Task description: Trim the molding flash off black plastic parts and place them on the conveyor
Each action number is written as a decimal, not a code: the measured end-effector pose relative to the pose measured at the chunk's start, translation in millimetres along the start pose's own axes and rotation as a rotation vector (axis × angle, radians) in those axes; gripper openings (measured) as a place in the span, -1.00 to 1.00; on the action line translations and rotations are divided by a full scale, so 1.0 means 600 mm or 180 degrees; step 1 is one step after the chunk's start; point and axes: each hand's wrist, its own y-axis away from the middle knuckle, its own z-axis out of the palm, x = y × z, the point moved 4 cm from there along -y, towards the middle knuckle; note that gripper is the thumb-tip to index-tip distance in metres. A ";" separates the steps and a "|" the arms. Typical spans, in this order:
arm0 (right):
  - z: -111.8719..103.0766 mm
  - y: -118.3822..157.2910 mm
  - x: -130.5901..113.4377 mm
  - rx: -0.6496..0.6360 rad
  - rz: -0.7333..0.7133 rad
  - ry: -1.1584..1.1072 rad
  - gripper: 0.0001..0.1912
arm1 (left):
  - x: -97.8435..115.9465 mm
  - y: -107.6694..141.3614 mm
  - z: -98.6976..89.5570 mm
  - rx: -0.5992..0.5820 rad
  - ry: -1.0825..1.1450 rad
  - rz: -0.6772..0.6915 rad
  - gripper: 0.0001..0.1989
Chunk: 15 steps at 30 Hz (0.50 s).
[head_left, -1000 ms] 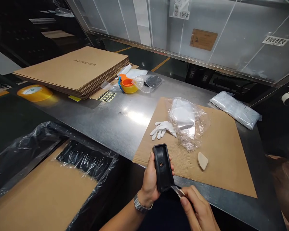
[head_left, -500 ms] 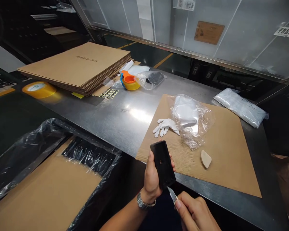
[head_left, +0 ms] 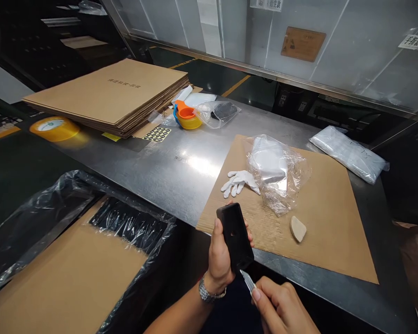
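A black, shallow rectangular case with a small hole in its floor is gripped by my left hand, thumb along its left edge and fingertips round the right. My right hand pinches a utility knife, whose blade tip is at the lower end of the case; I cannot tell if it touches. Beyond the case, a white glove lies on a cardboard sheet. To the right sits a beige wedge-shaped block. Crumpled clear plastic bags rest behind these.
Flat cardboard is stacked at the back left of the metal table, near yellow tape and an orange tape dispenser. A wrapped packet lies at the right. A plastic-lined box stands at lower left.
The knife tip has shifted slightly left along the lower end of the case. Both hands keep their holds, and the case has barely moved.
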 end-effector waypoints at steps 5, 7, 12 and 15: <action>0.001 -0.005 -0.001 -0.0222 0.0122 -0.0047 -0.60 | 0.004 0.002 0.000 -0.0014 -0.0134 0.0299 -0.39; 0.002 -0.007 -0.002 -0.0380 0.0265 -0.0233 -0.60 | 0.005 0.002 0.000 -0.0007 -0.0153 0.0405 -0.39; 0.008 -0.011 -0.006 -0.0725 0.0503 -0.0789 -0.60 | 0.005 0.004 0.001 0.0008 -0.0221 0.0572 -0.46; 0.010 -0.015 -0.005 -0.0659 0.0498 -0.0873 -0.58 | 0.005 0.004 0.001 -0.0002 -0.0231 0.0603 -0.46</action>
